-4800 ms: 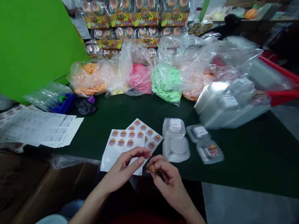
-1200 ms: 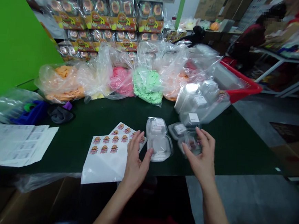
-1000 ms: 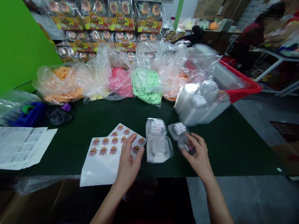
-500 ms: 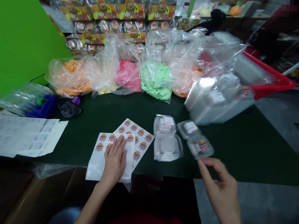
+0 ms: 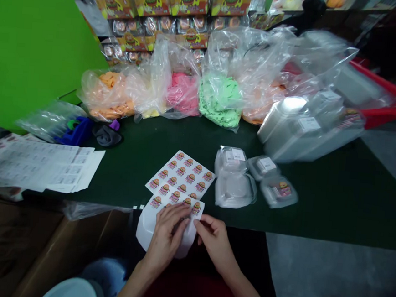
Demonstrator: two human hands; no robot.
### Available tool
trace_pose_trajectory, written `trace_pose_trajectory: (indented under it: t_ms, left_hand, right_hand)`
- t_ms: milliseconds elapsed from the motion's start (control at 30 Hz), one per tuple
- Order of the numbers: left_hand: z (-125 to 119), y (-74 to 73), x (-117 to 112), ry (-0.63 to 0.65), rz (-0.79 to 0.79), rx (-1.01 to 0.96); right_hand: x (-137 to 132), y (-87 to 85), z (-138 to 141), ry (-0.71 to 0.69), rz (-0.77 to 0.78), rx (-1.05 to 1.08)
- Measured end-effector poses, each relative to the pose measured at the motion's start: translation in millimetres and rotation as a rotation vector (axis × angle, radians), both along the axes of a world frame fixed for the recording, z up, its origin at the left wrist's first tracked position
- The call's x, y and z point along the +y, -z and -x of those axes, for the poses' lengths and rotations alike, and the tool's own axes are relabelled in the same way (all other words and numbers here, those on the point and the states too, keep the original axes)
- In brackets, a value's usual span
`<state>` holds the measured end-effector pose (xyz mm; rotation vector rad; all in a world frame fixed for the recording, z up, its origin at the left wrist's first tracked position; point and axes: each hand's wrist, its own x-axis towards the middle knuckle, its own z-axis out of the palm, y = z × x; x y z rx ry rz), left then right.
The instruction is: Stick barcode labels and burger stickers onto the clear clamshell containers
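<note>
Papers (image 5: 39, 165) at far left run out of frame. A sheet (image 5: 150, 229) of stickers overhangs the near edge of the desk (image 5: 334, 200). The left hand (image 5: 167, 235) lies curled on it and hides its middle; whether it grips underneath cannot be told. The right hand (image 5: 213, 241) pinches the sheet's right edge. Further right stand clear boxes (image 5: 234, 188), blurred.

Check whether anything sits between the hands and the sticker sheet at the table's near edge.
Nothing visible does. The left hand holds the sticker sheet and the right hand touches its right edge. A second sheet lies beyond it.
</note>
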<state>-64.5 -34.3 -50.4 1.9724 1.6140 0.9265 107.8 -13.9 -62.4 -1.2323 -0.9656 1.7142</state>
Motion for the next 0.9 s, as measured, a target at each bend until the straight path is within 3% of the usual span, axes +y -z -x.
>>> trace_pose_trajectory:
  t_ms: [100,233,367,467,600,733,800,900]
  left_hand:
    - [2.4,-15.9,15.2,0.066,-0.090,0.006]
    - [5.0,-32.8,31.0,0.237,-0.231,0.222]
    - [4.1,-34.8,39.8,0.325,-0.259,0.393]
    - [1.8,-30.0,44.3,0.293,-0.213,0.365]
    - [2.6,-23.1,50.4,0.092,-0.035,0.044]
    - [17.1,-9.8,66.8,-0.326,0.207,-0.469]
    - [27.3,-0.9,78.6,-0.476,0.196,-0.589]
    - [36.7,10.2,90.8,-0.596,0.091,-0.579]
  right_hand:
    - [9.2,-12.6,-0.5,-0.038,-0.160,-0.090]
    - [17.2,-21.3,-6.9,-0.112,-0.257,-0.152]
    - [23.0,-21.1,-11.9,-0.177,-0.361,-0.252]
    - [26.3,-21.1,-11.2,-0.175,-0.354,-0.259]
    - [29.9,-21.6,-5.4,-0.148,-0.279,-0.192]
    - [46.2,-13.7,12.7,-0.058,-0.160,-0.101]
    - [61.0,-8.3,27.1,0.002,-0.152,-0.088]
    - [80.2,-6.0,46.4,0.058,-0.173,-0.098]
